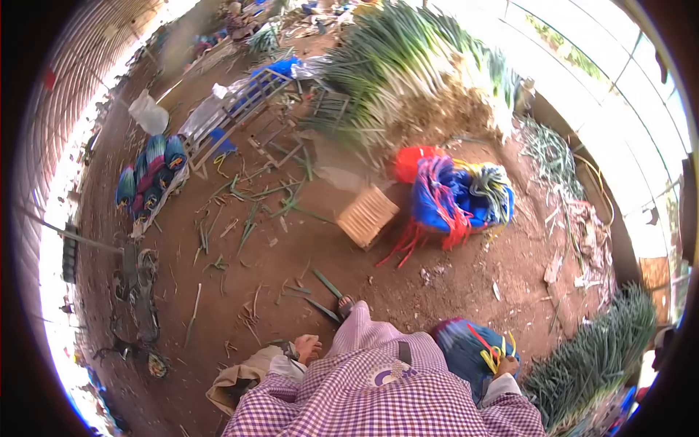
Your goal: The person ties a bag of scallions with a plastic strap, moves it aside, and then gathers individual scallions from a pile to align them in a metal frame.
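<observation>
A purple-and-white checked cloth smock [349,397] is nearest. At its right side sits a bulging, dark-blue mesh sack [459,351]; the right hand [506,366] closes its fingers, as far as this small view shows, on a flat yellow strap [492,359]. The left hand [308,348] hangs loosely curled (seemingly empty). The sack looks heavy yet yielding, best gripped by its straps.
</observation>
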